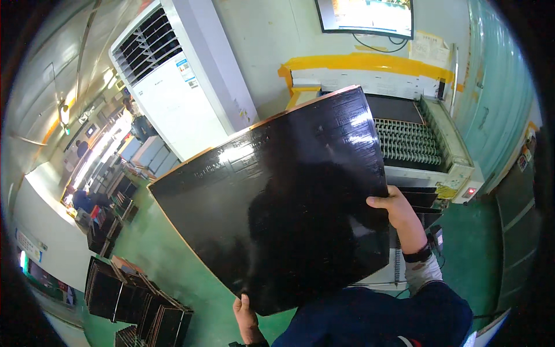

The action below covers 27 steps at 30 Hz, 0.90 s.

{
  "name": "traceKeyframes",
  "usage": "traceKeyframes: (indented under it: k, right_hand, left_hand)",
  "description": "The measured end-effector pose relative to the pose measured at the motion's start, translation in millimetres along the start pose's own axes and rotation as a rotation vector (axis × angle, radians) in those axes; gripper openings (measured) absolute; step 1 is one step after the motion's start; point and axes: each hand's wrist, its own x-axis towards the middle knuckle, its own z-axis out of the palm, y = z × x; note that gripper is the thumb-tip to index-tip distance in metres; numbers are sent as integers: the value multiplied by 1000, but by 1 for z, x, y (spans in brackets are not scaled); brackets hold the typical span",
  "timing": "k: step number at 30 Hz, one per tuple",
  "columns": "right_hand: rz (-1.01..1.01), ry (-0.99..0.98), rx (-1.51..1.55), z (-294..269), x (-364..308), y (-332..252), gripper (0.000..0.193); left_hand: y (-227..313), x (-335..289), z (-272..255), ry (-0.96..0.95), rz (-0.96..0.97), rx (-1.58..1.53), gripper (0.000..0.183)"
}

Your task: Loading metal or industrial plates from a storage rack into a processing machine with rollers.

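Note:
I hold a large glossy black panel, tilted, with thin copper-coloured edges. My left hand grips its lower left corner, the thumb lying on the front face. At the right edge my right hand is closed on the panel, its thumb also on the front; the fingers behind are hidden. Light glares off the upper part of the surface, and a dark reflection fills the middle. Beyond the panel's right side stands a roller machine with rows of pale rollers, partly covered by the panel.
Racks of upright dark panels stand on the green floor at lower left. A tall white air conditioner is behind. A screen hangs on the wall. Translucent curtain strips hang at right. People are far left.

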Motion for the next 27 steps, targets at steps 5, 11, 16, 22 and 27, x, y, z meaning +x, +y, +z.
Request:
traceKeyframes:
  k: [5,11,16,22,27]
  right_hand:
    - [77,78,-43,13,-8,-17,38]
    - [10,65,-35,5,6,3,30]
    - [23,-33,28,7,13,9,31]
    - [-31,-79,-98,7,24,20,36]
    - [21,-102,-51,8,28,21,39]
  left_hand:
    - [0,-1,-5,15,-46,-12,25]
    - [7,-6,-1,42,-65,-1,26]
    - [6,-13,-6,65,-62,-46,25]
    - [9,-19,-8,84,-19,6,30]
    - [13,-24,-10,87,-37,8,33]
